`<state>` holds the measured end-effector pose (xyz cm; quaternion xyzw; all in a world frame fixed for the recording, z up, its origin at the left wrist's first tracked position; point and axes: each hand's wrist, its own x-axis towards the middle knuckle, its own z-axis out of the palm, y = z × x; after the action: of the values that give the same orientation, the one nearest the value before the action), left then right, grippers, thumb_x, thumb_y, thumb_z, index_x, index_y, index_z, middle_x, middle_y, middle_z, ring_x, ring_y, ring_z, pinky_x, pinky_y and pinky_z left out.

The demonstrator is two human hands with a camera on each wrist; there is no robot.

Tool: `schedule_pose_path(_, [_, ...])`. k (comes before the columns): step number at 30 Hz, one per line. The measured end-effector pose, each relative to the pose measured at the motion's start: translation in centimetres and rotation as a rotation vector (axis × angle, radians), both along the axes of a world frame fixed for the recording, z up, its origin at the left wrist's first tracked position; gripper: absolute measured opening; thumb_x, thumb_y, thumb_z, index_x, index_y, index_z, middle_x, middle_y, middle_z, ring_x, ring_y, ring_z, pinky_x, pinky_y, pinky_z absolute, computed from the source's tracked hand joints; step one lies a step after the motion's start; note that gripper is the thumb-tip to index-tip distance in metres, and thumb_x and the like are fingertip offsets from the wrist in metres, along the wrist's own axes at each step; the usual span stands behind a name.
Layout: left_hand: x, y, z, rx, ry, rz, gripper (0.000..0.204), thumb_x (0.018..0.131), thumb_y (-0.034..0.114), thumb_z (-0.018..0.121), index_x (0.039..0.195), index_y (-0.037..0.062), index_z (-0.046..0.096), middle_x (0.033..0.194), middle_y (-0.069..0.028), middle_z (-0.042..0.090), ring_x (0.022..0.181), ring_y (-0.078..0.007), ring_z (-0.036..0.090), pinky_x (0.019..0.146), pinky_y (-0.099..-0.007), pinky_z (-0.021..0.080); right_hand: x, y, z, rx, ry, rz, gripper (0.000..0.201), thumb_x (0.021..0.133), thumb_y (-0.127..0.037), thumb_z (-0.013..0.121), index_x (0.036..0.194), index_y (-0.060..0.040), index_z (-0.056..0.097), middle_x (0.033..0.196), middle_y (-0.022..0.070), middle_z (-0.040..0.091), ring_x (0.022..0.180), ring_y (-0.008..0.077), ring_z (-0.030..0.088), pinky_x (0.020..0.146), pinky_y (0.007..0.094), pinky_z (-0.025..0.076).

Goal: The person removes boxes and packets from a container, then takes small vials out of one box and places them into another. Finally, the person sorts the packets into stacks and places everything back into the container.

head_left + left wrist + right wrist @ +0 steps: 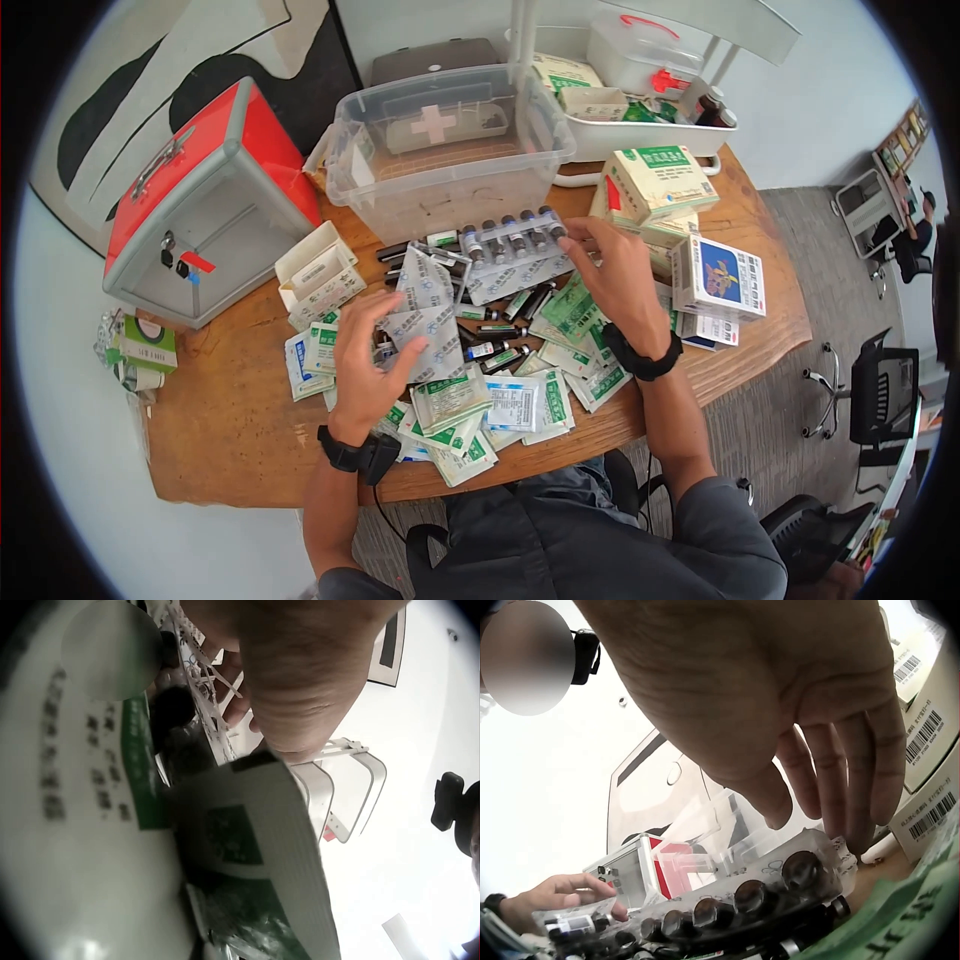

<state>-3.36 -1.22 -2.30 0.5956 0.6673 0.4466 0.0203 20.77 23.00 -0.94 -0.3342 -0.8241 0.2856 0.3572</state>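
In the head view, the left hand (368,362) has its thumb and fingers spread at the left edge of overlapping foil-backed packs (428,335); whether it bears on them cannot be told. The right hand (622,278) is at the right end of a clear tray of dark vials (513,240), its fingertips at that end. The right wrist view shows the right hand's (780,697) fingers extended, thumb apart, above the vial tray (712,911). Loose dark vials (500,331) and green-and-white sachets (452,400) lie between and below the hands.
A clear plastic bin (450,190) stands behind the vials, a red-and-grey case (215,200) at left. Medicine boxes (715,278) are stacked at right, with a white tub (640,138) behind. An opened carton (318,272) stands left of the vials.
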Motion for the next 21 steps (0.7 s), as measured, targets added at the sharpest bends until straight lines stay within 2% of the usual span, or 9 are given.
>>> schedule_pose_path(3, [-0.1, -0.1, 0.2, 0.02, -0.062, 0.1, 0.04, 0.09, 0.012, 0.082, 0.125, 0.0006, 0.068, 0.127, -0.0178, 0.07, 0.12, -0.0337, 0.065, 0.104, -0.0432, 0.05, 0.0, -0.1, 0.2, 0.15, -0.058, -0.01, 0.026, 0.096, -0.018, 0.074, 0.114, 0.0008, 0.072, 0.093, 0.0221, 0.073, 0.083, 0.0417, 0.072, 0.073, 0.0486, 0.055])
schedule_pose_path(10, [-0.8, -0.2, -0.3, 0.058, -0.148, 0.152, 0.025, 0.093, 0.006, 0.076, 0.117, -0.0005, 0.07, 0.115, -0.0143, 0.074, 0.107, -0.026, 0.071, 0.096, -0.0385, 0.054, 0.0, -0.5, 0.7, 0.151, -0.079, -0.008, 0.024, 0.096, -0.018, 0.074, 0.112, -0.0002, 0.072, 0.092, 0.0211, 0.072, 0.083, 0.0422, 0.071, 0.072, 0.0489, 0.054])
schedule_pose_path(12, [-0.8, -0.2, -0.5, 0.069, -0.173, 0.136, 0.022, 0.094, 0.005, 0.075, 0.114, -0.0006, 0.071, 0.11, -0.0132, 0.075, 0.104, -0.0248, 0.072, 0.095, -0.0379, 0.055, 0.3, -0.4, 1.1, 0.157, -0.02, -0.003, 0.024, 0.096, -0.017, 0.075, 0.112, 0.0, 0.072, 0.093, 0.0211, 0.072, 0.083, 0.0422, 0.071, 0.072, 0.049, 0.054])
schedule_pose_path(18, [-0.9, -0.4, -0.3, 0.107, -0.182, 0.178, 0.019, 0.094, 0.005, 0.074, 0.113, -0.0006, 0.072, 0.106, -0.0127, 0.077, 0.1, -0.0248, 0.073, 0.093, -0.0371, 0.055, 2.2, -0.9, 4.6, 0.16, -0.012, -0.059, 0.032, 0.094, -0.02, 0.079, 0.117, 0.0024, 0.072, 0.108, 0.0226, 0.076, 0.097, 0.0377, 0.076, 0.082, 0.0427, 0.058])
schedule_pose_path(21, [-0.8, -0.4, -0.2, 0.091, -0.219, 0.184, 0.019, 0.095, 0.005, 0.074, 0.113, -0.0007, 0.072, 0.106, -0.0129, 0.077, 0.099, -0.0246, 0.073, 0.092, -0.0371, 0.055, 4.9, -1.2, 7.6, 0.12, -0.075, -0.139, 0.04, 0.095, -0.022, 0.079, 0.126, 0.0018, 0.072, 0.113, 0.0219, 0.077, 0.103, 0.0335, 0.075, 0.088, 0.0405, 0.058])
